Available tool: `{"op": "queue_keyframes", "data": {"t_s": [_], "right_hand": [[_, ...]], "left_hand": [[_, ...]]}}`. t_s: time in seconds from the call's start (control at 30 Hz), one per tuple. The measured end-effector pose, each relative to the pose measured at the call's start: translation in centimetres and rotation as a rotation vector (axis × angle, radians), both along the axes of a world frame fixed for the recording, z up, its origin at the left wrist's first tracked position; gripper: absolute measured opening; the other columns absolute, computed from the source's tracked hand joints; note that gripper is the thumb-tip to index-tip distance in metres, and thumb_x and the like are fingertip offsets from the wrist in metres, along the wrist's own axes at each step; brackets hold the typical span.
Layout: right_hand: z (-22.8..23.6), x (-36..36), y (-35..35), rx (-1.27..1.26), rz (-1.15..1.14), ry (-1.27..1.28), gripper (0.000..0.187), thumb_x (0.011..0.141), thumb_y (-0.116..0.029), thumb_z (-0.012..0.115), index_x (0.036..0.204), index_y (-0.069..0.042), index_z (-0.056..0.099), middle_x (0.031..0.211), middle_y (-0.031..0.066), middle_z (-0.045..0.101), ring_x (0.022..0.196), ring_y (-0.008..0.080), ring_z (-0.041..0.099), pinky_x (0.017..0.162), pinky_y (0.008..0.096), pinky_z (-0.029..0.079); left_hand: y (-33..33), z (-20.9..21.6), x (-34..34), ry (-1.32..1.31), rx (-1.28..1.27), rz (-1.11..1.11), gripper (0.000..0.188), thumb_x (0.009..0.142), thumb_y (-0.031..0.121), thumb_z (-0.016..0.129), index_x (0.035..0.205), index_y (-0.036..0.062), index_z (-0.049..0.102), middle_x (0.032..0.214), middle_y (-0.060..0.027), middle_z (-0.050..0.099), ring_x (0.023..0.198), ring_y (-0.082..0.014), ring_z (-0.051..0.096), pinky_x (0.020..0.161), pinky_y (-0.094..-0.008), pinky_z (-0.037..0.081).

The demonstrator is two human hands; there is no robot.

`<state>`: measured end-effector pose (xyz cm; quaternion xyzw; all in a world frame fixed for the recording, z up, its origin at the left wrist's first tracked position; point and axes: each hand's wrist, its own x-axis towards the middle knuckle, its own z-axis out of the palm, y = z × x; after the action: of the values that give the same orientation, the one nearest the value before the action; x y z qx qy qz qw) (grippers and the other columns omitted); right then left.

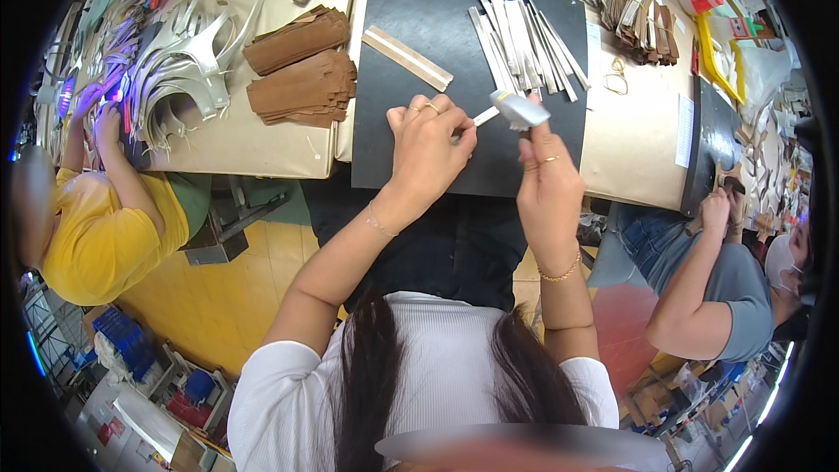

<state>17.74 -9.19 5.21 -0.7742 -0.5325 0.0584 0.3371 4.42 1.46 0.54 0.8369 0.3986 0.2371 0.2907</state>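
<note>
My left hand (430, 144) rests over the black board (384, 127), its thumb and fingertips pinched on the end of a narrow white strip (487, 115). In my right hand (551, 188) is a hammer (523, 110), its silver head above the board close to the strip's other end. Most of the hammer's handle is hidden by my fingers. Farther up the board lies a loose pile of white strips (516, 39). A brown strip with a pale line along it (408, 59) lies slantwise to the left of that pile.
Left of the board lie two stacks of brown pieces (301, 87) and curved white pieces (188, 61). Bundled strips (634, 22) are at the far right. Co-workers sit either side: a yellow sleeve (105, 236) at left, a grey-blue sleeve (743, 328) at right.
</note>
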Motion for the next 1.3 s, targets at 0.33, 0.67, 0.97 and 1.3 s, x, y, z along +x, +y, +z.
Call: {"op": "queue_keyframes", "data": {"t_s": [0.33,0.67,0.97,1.3], "right_hand": [[-0.2,0.1,-0.2,-0.318,0.080,-0.158,0.048,0.101,-0.019,0.060,0.149,-0.022,0.053,0.079,0.0106,0.060,0.061,0.0334,0.064,0.055,0.0449,0.053],[1.1,-1.0,-0.1,-0.250,0.078,-0.098,0.051,0.099,-0.016,0.062,0.149,-0.022,0.053,0.082,0.0116,0.061,0.065,0.0341,0.065,0.058,0.0453,0.052],[-0.2,-0.1,0.3,-0.213,0.087,-0.183,0.049,0.100,-0.017,0.061,0.148,-0.021,0.054,0.080,0.0121,0.061,0.063,0.0333,0.065,0.057,0.0440,0.052],[-0.8,0.3,0.1,-0.279,0.058,-0.151,0.047,0.101,-0.020,0.060,0.147,-0.023,0.054,0.078,0.0120,0.060,0.060,0.0351,0.064,0.054,0.0460,0.052]], "left_hand": [[-0.3,0.3,-1.6,-0.017,0.004,0.019,0.009,0.081,0.019,0.078,0.088,0.0123,0.078,0.084,0.0022,0.064,0.091,-0.0193,0.057,0.085,-0.0382,0.031],[-0.2,0.3,-1.2,0.032,-0.033,0.028,0.007,0.080,0.017,0.077,0.081,0.0101,0.075,0.082,0.0013,0.064,0.087,-0.0202,0.056,0.086,-0.0377,0.031],[0.2,0.0,-0.3,0.008,0.046,-0.001,0.007,0.081,0.018,0.078,0.083,0.0117,0.076,0.085,0.0023,0.065,0.089,-0.0190,0.057,0.085,-0.0382,0.031],[-0.1,0.3,-1.8,0.013,0.042,0.033,0.006,0.079,0.017,0.078,0.085,0.0137,0.077,0.086,0.0027,0.066,0.089,-0.0188,0.057,0.085,-0.0385,0.031]]}}
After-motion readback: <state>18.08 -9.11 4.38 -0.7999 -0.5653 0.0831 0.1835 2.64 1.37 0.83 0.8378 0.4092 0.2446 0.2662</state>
